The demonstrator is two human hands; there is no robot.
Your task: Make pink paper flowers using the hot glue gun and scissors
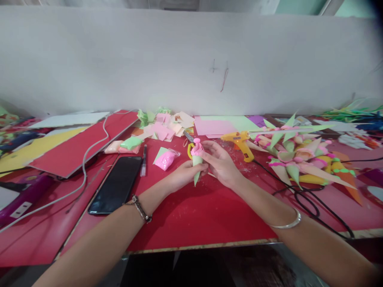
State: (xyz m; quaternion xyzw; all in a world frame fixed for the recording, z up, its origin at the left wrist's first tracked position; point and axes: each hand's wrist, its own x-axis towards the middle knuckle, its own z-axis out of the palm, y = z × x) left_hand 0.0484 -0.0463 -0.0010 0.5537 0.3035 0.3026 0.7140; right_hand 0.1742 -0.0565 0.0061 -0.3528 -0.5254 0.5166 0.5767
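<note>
Between my two hands, above the red tabletop, is a small paper cone, pale green with its tip pointing down. A pink ruffled top with a round pink knob rises from its mouth. My left hand has its fingers closed round the lower part of the cone. My right hand pinches the upper rim from the right with thumb and fingertips. Just behind the cone lie yellow-handled scissors, partly hidden by it. A bag of bright pink clay-like material rests left of my hands.
A yellow glue gun lies right, its black cord looping toward the table edge. Finished paper cones and flowers are heaped farther right. A black phone, a pen and a purple power strip lie left. Paper scraps sit behind.
</note>
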